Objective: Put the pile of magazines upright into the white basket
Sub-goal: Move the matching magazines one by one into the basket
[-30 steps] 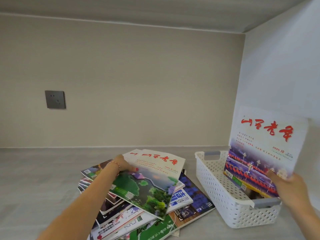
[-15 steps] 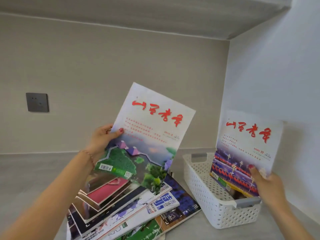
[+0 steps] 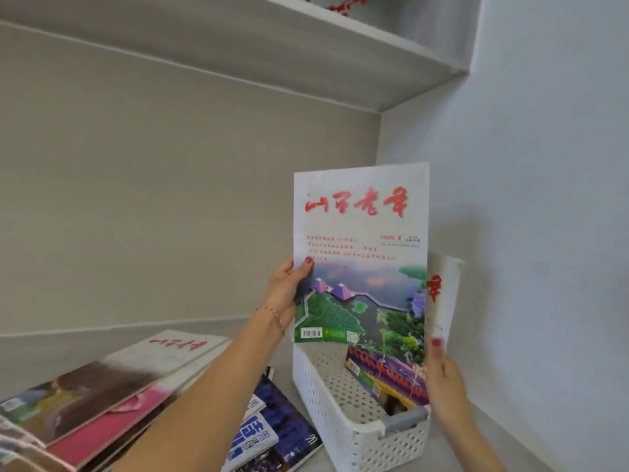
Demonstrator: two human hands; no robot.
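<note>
My left hand (image 3: pixel 284 289) grips the left edge of a white magazine with red title and a green lake picture (image 3: pixel 360 260), held upright above the white perforated basket (image 3: pixel 343 427). Behind it a second magazine with a purple night scene (image 3: pixel 442 301) stands in the basket, leaning against the right wall. My right hand (image 3: pixel 442 386) pinches its lower edge, thumb in front. The pile of magazines (image 3: pixel 112 400) lies flat on the surface at the lower left, partly hidden by my left forearm.
The basket sits in the corner next to the pale right wall (image 3: pixel 544 233). A shelf (image 3: pixel 340 52) runs overhead. More magazines (image 3: pixel 272 441) lie fanned out just left of the basket's front.
My left hand has carried the green-picture magazine rightward from above the pile to over the basket, in front of the other magazine. The view has swung up and left.
</note>
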